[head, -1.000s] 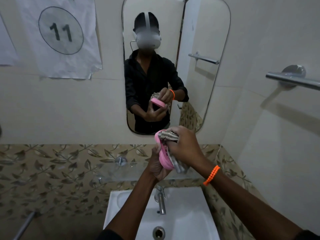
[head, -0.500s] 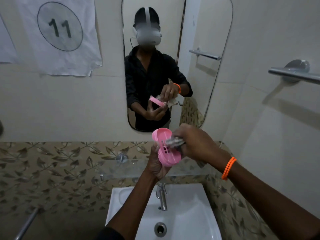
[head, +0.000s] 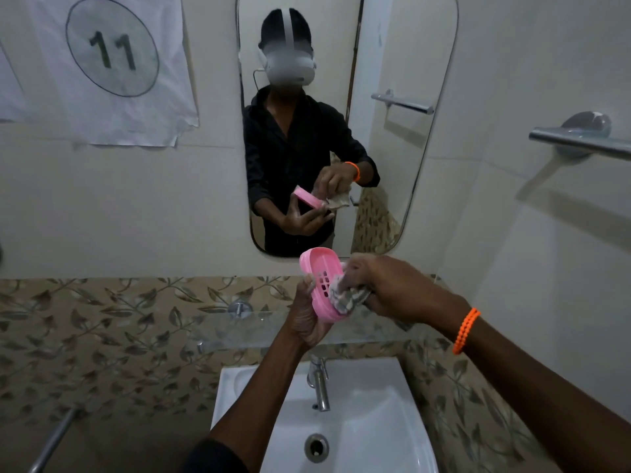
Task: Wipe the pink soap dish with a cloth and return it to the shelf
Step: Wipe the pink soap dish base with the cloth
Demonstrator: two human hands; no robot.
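The pink soap dish, oval with slots in its bottom, is held tilted on edge above the glass shelf. My left hand grips its lower edge from below. My right hand clutches a bunched grey patterned cloth and presses it into the lower part of the dish's inside. The upper half of the dish's inside is bare and faces me. The shelf lies just under both hands, in front of the leaf-patterned tiles.
A white basin with a chrome tap sits below the shelf. A mirror hangs ahead, a towel bar on the right wall, another bar at the lower left. A paper sign marked 11 hangs on the left.
The cloth has slid from the top of the dish down to its lower part, and more of the dish's inside shows. Both hands stay above the shelf.
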